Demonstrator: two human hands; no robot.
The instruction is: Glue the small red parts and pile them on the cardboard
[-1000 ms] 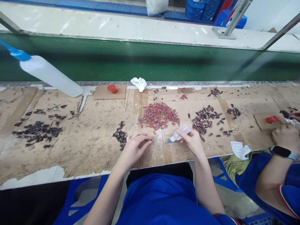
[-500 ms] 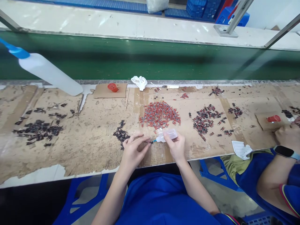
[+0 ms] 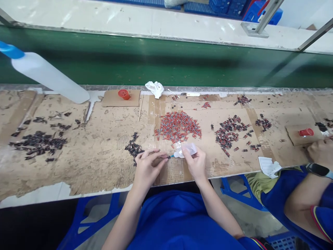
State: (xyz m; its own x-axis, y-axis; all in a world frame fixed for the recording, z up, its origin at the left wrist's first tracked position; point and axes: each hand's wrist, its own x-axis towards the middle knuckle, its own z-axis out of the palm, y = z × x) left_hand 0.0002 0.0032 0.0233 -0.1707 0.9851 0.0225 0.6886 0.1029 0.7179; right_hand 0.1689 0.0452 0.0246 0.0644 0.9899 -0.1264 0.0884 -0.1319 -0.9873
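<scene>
Translucent plastic is what your right hand is closed around: a small squeeze bottle, laid nearly level just on your side of the red pile, its blue nozzle pointing at your left hand. That hand is pinched shut, thumb against fingertips, on a tiny dark part at the nozzle's tip; the part is too small to make out further. To do this well, I'd judge you should keep both wrists propped on the cardboard mat, hold the tip right at the part, and squeeze only lightly so nothing runs onto your fingers.

Left of the red pile, a small dark heap lies beside your left hand; right of it, a mixed red-and-dark scatter. Beyond it sit a crumpled white cloth and a red cap. A co-worker's hand works far right of the pile. The red pile's near edge lies close to the bottle, so a stray nudge could scatter pieces.
</scene>
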